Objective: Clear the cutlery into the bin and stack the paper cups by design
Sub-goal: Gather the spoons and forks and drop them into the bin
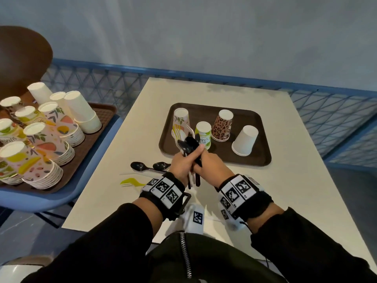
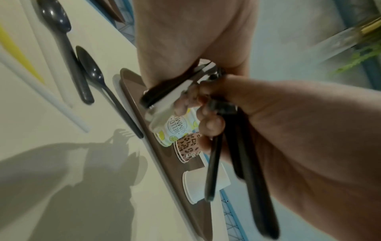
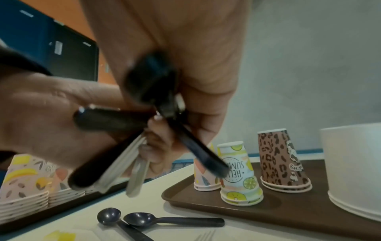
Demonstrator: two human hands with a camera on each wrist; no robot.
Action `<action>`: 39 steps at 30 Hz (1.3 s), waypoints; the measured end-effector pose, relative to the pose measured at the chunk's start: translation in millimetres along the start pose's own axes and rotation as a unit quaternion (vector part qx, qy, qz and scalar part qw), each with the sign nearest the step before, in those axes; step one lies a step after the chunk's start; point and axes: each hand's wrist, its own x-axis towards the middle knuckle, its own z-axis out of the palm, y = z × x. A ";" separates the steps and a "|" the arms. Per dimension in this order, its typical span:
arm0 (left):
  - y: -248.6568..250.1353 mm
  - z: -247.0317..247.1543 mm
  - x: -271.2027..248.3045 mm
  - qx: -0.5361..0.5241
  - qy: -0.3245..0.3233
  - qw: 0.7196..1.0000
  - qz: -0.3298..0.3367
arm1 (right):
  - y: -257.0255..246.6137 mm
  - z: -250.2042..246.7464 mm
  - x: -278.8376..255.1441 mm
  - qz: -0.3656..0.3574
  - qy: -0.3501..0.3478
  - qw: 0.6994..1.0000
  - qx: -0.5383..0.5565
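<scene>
Both hands [image 1: 192,160] clasp cutlery bundle [image 1: 188,144] between them, above table [image 1: 265,180].

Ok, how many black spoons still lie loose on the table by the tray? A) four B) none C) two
C: two black spoons lie side by side on the white table, just left of the brown tray; the rest of the black cutlery is held in both hands.

Table [image 1: 255,186]: cream-white. Tray [image 1: 263,156]: dark brown. Cups on it: leaf-and-fruit print on pink [image 1: 180,119]; lime-slice print on white [image 1: 203,132]; leopard spots, black on brown [image 1: 222,125]; plain white [image 1: 244,140]. Loose spoons [image 1: 142,167]: black. Fork [image 1: 130,181]: yellow-green. Held cutlery bundle [image 1: 189,146]: black and white.
</scene>
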 end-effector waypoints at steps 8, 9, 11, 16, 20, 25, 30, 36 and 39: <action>-10.3 12.0 4.0 -0.033 -0.001 0.999 0.007 | 32.5 -11.2 -12.7 -0.073 -0.026 0.997 -0.022; -9.8 9.1 5.8 -0.052 0.003 0.999 0.013 | 39.0 -13.2 -16.2 -0.077 -0.007 0.997 -0.003; -6.0 0.4 8.5 -0.076 0.028 0.996 0.026 | 57.0 -13.5 -22.9 -0.078 0.004 0.997 0.008; 8.4 -33.3 14.7 -0.054 0.127 0.989 0.055 | 90.2 19.7 -46.9 -0.094 -0.239 0.945 -0.201; 16.7 -62.3 11.4 -0.044 0.164 0.982 0.076 | 94.0 40.8 -46.2 -0.113 -0.245 0.934 -0.233; 24.4 -96.2 2.1 -0.045 0.201 0.975 0.085 | 74.3 41.1 -30.6 -0.114 -0.211 0.952 -0.190; 31.7 -128.2 -7.3 -0.037 0.228 0.969 0.092 | 33.0 55.0 -7.3 -0.127 -0.095 0.984 -0.076; 38.1 -159.5 -17.1 0.014 0.207 0.974 0.095 | -12.4 106.2 19.8 -0.164 -0.100 0.972 -0.132; 43.6 -175.5 -19.4 0.030 0.199 0.975 0.092 | -19.1 123.4 26.4 -0.160 -0.125 0.960 -0.190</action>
